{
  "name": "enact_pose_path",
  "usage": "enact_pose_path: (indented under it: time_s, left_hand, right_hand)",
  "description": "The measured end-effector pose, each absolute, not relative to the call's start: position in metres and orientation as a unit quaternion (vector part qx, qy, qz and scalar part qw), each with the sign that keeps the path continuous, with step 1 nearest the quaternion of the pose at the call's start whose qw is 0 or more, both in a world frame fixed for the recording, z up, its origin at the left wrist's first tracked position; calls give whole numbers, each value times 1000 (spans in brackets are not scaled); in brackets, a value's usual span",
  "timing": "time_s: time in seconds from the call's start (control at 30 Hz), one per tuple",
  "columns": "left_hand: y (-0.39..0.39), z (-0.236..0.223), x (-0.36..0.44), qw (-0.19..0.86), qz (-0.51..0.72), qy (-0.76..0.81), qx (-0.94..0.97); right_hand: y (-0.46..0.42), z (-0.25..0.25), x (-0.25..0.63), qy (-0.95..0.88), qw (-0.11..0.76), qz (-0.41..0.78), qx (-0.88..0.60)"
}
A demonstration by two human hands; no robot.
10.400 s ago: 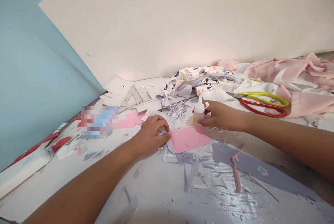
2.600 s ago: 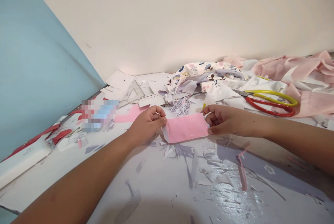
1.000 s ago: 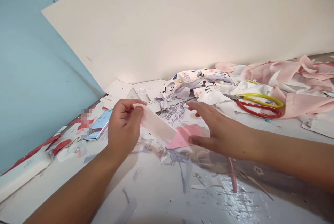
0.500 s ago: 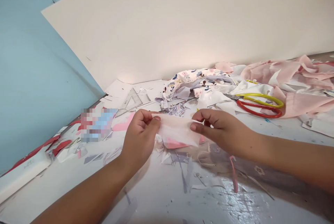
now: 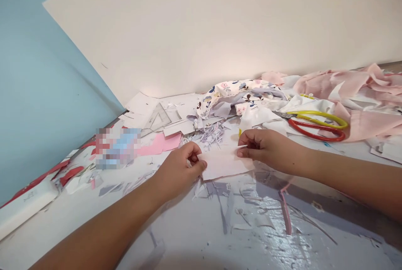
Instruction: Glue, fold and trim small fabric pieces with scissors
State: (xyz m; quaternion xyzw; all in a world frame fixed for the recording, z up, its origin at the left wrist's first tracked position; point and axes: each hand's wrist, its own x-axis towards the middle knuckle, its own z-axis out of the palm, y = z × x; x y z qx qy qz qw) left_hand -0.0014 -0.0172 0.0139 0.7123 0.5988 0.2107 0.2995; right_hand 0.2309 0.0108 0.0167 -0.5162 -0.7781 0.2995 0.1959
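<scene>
A pale whitish-pink rectangle of paper or fabric (image 5: 224,163) lies flat on the littered white table (image 5: 194,236). My left hand (image 5: 179,169) pinches its left edge with curled fingers. At the upper right corner of the piece, my right hand (image 5: 266,148) pinches the edge between thumb and fingertips. Whether the pink piece seen earlier lies under it is hidden. Thin lilac paper shreds (image 5: 213,132) sit just behind the piece.
Scissors with one red and one yellow handle (image 5: 317,125) lie at the right on heaped pink and floral cloth (image 5: 342,94). A clear set square (image 5: 157,118) and a pink scrap (image 5: 161,143) sit at the left. A large cream board (image 5: 220,31) leans behind.
Half a second ago both hands held the whitish piece up off the table; now it lies flat where the pink rectangle was, with both hands still on its edges.
</scene>
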Motion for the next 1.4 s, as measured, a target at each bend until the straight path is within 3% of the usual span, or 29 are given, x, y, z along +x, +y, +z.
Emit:
enact_pose_path:
  time_s: [0.47, 0.93, 1.4]
  left_hand:
    - [-14, 7, -4, 236, 170, 608, 739]
    - [-14, 6, -4, 166, 146, 598, 770]
    - [-10, -4, -9, 71, 101, 448, 886]
  right_hand:
    - [11, 7, 228, -800, 180, 264, -508]
    - [16, -3, 230, -828, 174, 136, -516]
    - [22, -8, 235, -937, 197, 19, -287]
